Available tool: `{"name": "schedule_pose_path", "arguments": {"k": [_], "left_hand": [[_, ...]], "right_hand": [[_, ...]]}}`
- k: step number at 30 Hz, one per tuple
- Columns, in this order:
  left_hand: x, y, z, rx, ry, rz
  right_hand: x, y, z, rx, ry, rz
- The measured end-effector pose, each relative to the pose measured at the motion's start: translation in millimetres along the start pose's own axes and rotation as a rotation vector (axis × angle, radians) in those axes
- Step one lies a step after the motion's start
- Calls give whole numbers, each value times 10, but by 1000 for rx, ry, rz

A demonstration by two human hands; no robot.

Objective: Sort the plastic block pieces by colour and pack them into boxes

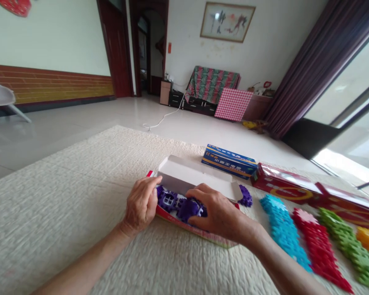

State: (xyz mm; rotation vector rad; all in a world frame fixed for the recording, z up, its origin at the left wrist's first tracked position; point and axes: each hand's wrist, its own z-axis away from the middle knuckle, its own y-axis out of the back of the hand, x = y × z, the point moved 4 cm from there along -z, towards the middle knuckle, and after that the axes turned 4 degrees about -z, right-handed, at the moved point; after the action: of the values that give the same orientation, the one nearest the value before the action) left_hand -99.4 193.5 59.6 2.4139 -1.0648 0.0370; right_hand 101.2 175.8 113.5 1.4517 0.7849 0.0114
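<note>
Purple gear-edged plastic pieces (188, 209) in open red cardboard box (178, 224), white lid (199, 172) not shut yet; 1 purple pc. (246, 196) outside, by lid's R end. L hand (141, 203) at box's L end, R hand (217, 211) curved over pcs., both grips unclear. Blue (284, 229), red (322, 250), green (349, 244) plastic strips unboxed.

Open carton (197, 174) is showing smooth, matt white paperboard inside. Purple toothed blocks (188, 209) in it are looking like moulded plastic. To its one o'clock, blue battery carton (229, 163) is presenting smooth printed card; three o'clock, red cartons (284, 186) are reflecting glossily. Cream coverlet (80, 184) beneath is appearing rough cloth.
</note>
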Motion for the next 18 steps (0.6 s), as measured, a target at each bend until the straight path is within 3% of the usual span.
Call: {"name": "schedule_pose_path", "arguments": {"k": [6, 12, 15, 18], "left_hand": [[-8, -15, -6, -4, 0, 3], [0, -15, -8, 0, -1, 9], [5, -16, -8, 0, -9, 6], [9, -10, -12, -1, -14, 3]], "right_hand": [[-90, -71, -67, -52, 96, 8], [66, 283, 127, 61, 79, 28], [220, 396, 256, -9, 9, 104], [284, 348, 303, -119, -64, 204]]}}
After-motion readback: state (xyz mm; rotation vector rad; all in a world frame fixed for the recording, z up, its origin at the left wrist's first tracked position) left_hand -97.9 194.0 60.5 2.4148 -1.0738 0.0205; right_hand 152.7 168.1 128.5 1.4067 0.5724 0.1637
